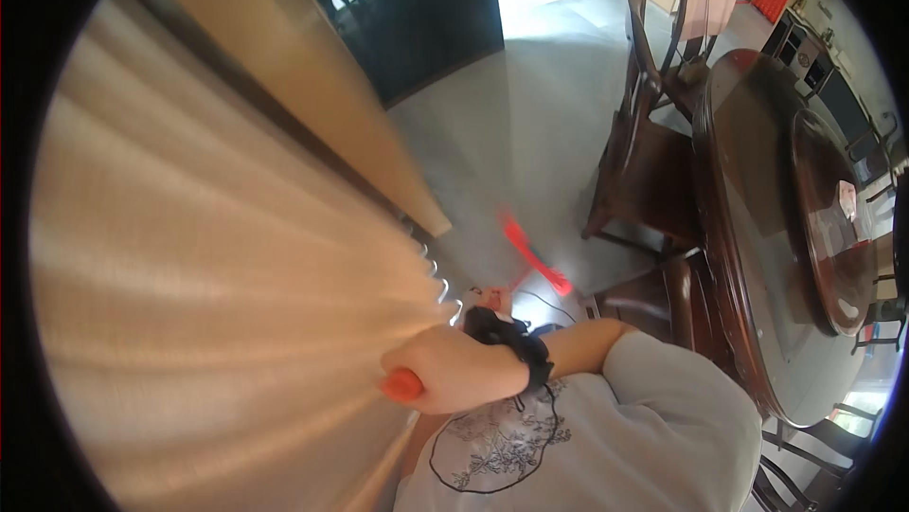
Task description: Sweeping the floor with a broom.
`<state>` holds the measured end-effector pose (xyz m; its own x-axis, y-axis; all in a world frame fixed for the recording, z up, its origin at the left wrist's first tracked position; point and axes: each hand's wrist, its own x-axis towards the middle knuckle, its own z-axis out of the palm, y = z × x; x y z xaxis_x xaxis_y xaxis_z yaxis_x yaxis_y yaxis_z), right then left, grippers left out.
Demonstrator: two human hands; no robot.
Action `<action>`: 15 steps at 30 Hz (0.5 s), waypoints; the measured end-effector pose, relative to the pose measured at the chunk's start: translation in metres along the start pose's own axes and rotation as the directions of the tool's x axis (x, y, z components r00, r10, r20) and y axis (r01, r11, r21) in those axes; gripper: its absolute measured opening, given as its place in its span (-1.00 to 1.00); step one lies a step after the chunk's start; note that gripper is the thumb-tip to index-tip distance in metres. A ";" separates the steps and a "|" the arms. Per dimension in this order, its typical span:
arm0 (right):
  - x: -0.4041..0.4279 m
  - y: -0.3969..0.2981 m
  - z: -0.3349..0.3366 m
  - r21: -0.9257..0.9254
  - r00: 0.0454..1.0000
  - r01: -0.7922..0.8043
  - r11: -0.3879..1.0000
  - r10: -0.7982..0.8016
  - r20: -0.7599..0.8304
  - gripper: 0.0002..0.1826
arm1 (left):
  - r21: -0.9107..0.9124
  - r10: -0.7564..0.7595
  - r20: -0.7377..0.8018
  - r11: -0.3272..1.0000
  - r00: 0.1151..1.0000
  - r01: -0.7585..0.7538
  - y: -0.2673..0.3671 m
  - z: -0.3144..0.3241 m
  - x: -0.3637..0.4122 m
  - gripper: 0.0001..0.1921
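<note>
My right hand, with a black scrunchie at its wrist, is closed around the red end of a handle. Farther down, partly hidden behind a black item, my left hand appears closed on the same thin handle. The handle seems to lead to a blurred red, bar-shaped head low over the grey floor; whether this is a broom or a mop is unclear. A beige pleated curtain hangs close beside my right hand and covers part of the view.
Dark wooden chairs stand around a round wooden table with a raised turntable on the right. A dark glossy panel stands ahead, beyond a tan door or panel edge. A thin cable lies near the chairs.
</note>
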<state>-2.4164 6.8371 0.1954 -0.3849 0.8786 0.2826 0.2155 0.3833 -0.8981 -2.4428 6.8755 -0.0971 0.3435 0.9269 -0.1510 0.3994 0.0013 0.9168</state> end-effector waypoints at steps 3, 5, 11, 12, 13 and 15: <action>0.033 0.039 -0.047 -0.035 0.999 -0.044 0.998 0.044 -0.004 -0.72 | -0.038 0.022 0.027 0.999 0.999 -0.021 0.008 0.022 0.067 -0.70; 0.057 0.068 -0.085 -0.057 0.996 -0.081 0.995 0.078 -0.042 -0.70 | -0.078 0.044 0.041 0.996 0.998 -0.041 0.013 0.040 0.118 -0.71; 0.150 0.130 -0.229 -0.146 0.967 -0.191 0.971 0.160 -0.200 -0.64 | -0.059 0.102 0.175 0.994 0.979 -0.094 0.067 0.081 0.286 -0.75; 0.164 0.135 -0.254 -0.142 0.964 -0.197 0.970 0.165 -0.209 -0.64 | -0.017 0.175 0.198 0.984 0.964 -0.175 0.082 0.082 0.316 -0.74; 0.173 0.138 -0.275 -0.119 0.961 -0.178 0.977 0.147 -0.235 -0.64 | 0.043 0.191 0.250 0.977 0.949 -0.208 0.095 0.085 0.347 -0.74; 0.192 0.150 -0.316 -0.152 0.964 -0.200 0.968 0.166 -0.210 -0.68 | 0.144 0.256 0.342 0.937 0.904 -0.319 0.112 0.089 0.398 -0.71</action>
<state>-2.1739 7.1538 0.2212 -0.1471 0.9699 0.1940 0.4219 0.2389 -0.8746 -2.1859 7.2110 -0.0868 0.7032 0.7105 -0.0284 0.3869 -0.3488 0.8536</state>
